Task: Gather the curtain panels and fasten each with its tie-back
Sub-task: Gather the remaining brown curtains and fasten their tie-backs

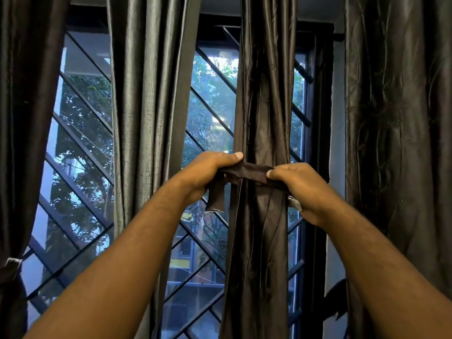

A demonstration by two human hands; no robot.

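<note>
A dark brown curtain panel (263,113) hangs gathered into a narrow column in front of the window. A brown fabric tie-back (247,171) crosses its front at mid height. My left hand (210,171) grips the strip's left part, and a loose end (216,198) hangs below that hand. My right hand (297,185) pinches the strip's right part against the panel's right edge. A small pale tab (294,203) shows under my right hand.
A grey pleated panel (149,106) hangs to the left. A dark panel at the far left (22,118) is tied low with a band (11,264). A wide brown panel (401,143) hangs at the right. Behind them is a window with a diagonal metal grille (80,148).
</note>
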